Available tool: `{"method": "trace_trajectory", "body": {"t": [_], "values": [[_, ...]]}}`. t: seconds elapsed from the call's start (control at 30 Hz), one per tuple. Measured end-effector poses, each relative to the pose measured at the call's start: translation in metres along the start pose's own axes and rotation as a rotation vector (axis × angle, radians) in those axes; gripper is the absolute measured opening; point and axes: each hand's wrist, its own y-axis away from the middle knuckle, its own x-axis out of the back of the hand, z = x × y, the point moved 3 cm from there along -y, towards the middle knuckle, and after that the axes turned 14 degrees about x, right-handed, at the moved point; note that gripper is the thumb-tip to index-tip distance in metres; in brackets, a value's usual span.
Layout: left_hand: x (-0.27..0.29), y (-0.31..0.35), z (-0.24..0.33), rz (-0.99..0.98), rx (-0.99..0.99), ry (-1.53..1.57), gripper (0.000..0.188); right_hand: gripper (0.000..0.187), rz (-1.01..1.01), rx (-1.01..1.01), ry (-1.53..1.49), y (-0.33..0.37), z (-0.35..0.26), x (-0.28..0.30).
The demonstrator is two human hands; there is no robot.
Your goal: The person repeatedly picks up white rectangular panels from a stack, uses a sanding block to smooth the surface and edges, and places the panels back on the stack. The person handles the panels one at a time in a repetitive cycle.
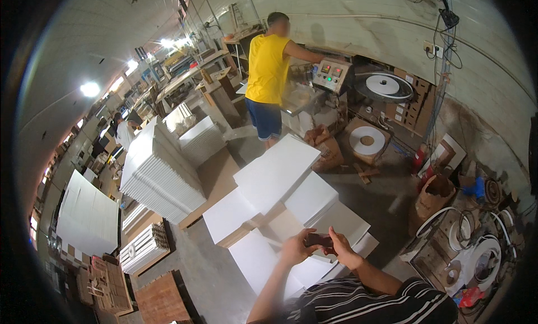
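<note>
My left hand (pixel 296 247) is closed round one end of a small dark rectangular object (pixel 318 240), about the size and shape of a phone. At its other end my right hand (pixel 343 249) grips it, with fingers partly raised. Both hands hold it above a stack of white panels (pixel 277 170) laid in offset groups. More white boards (pixel 255 261) lie below my left forearm. What is on the object's face cannot be made out.
Ahead, a person in a yellow top (pixel 266 66) reaches toward a machine's control box (pixel 332 76). Tall stacked white panels (pixel 159 170) stand to the left. White edging rolls (pixel 367 140) lie by the wall; a paper sack (pixel 434 198) and more coils (pixel 482 262) are at right.
</note>
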Motion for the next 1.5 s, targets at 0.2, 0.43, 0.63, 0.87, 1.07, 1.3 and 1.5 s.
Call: {"method": "trace_trajectory", "body": {"t": [0.2, 0.43, 0.63, 0.87, 1.07, 1.3, 1.5], "values": [[-0.010, -0.014, -0.022, -0.102, 0.025, 0.062, 0.035, 0.037, -0.113, 0.081, 0.077, 0.001, -0.008, -0.003], [-0.001, 0.000, -0.003, 0.052, 0.143, 0.084, 0.048, 0.022, -0.055, 0.275, 0.113, 0.000, -0.005, 0.009], [0.004, 0.000, 0.005, -0.022, -0.001, 0.084, 0.050, 0.022, 0.027, 0.180, 0.187, -0.001, 0.003, 0.019], [0.005, -0.001, 0.004, -0.054, -0.006, 0.073, 0.049, 0.023, 0.015, 0.141, 0.099, 0.002, 0.004, 0.018], [0.006, 0.003, 0.005, -0.080, 0.062, 0.059, 0.044, 0.022, 0.027, 0.095, 0.035, 0.004, 0.012, 0.015], [0.006, 0.007, 0.003, -0.091, 0.091, 0.024, 0.039, 0.023, 0.019, 0.139, 0.136, 0.003, 0.014, 0.015], [0.006, 0.008, 0.000, -0.054, 0.133, 0.109, 0.026, 0.024, 0.013, 0.207, 0.180, 0.006, 0.006, 0.008]]}}
